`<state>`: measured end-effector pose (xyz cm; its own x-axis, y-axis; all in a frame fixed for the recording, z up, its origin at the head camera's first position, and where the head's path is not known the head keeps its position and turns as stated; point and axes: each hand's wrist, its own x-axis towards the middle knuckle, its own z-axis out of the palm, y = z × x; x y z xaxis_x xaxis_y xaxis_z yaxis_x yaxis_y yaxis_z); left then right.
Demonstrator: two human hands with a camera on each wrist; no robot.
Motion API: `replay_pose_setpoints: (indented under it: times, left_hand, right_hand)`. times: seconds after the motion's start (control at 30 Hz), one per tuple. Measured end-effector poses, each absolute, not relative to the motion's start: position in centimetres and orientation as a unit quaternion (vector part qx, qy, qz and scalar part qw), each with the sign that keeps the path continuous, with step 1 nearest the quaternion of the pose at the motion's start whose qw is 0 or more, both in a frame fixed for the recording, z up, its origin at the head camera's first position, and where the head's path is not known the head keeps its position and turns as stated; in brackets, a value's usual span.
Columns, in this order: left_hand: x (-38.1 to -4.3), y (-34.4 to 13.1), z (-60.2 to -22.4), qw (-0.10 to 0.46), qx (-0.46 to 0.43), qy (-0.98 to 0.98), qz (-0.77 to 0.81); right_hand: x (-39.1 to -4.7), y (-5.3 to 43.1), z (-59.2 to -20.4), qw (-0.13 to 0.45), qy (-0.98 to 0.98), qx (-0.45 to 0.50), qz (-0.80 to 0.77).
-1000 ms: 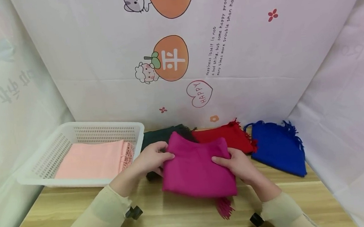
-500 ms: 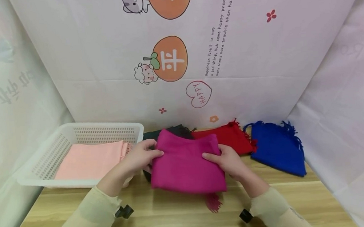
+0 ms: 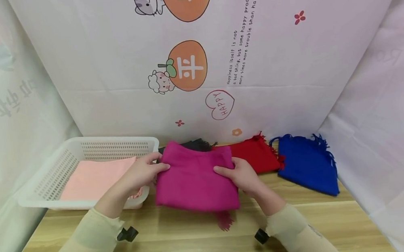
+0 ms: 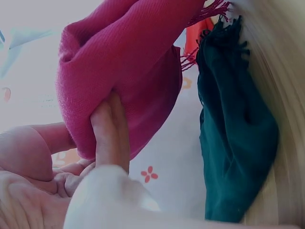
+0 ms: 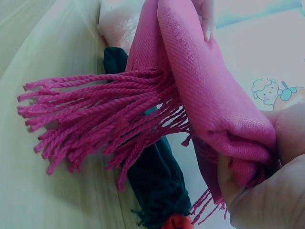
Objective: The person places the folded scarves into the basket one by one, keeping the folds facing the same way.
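A folded magenta scarf (image 3: 196,179) is held up above the table between both hands, its twisted fringe (image 5: 95,114) hanging from the underside. My left hand (image 3: 139,174) grips the scarf's left edge, thumb on the front face and fingers behind, as the left wrist view shows. On the opposite edge my right hand (image 3: 241,177) pinches it the same way. Beneath and behind it lies a dark green scarf (image 4: 233,129), mostly hidden in the head view. Left of the hands, a folded pale pink scarf (image 3: 95,179) lies inside a white plastic basket (image 3: 116,142), partly covered by the left forearm.
A folded red scarf (image 3: 255,153) and a folded blue scarf (image 3: 308,164) lie along the back right of the wooden table (image 3: 184,245). Printed white sheeting (image 3: 276,102) encloses the back and both sides.
Both hands have carried the magenta scarf leftward and slightly up, closer to the basket. More of the red scarf shows, while the left hand now covers the pink scarf's fringe.
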<state>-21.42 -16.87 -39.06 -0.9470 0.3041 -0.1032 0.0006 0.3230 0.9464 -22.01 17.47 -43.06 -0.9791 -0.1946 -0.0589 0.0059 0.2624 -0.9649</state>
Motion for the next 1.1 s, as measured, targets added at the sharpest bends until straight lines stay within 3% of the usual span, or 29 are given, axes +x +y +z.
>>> replay_pose_setpoints:
  times: [1.1]
  left_hand:
    - [-21.4, -22.4, -38.0, 0.098, 0.067, 0.806, 0.58]
  right_hand:
    - [-23.4, 11.2, -41.7, 0.075, 0.795, -0.073, -0.598]
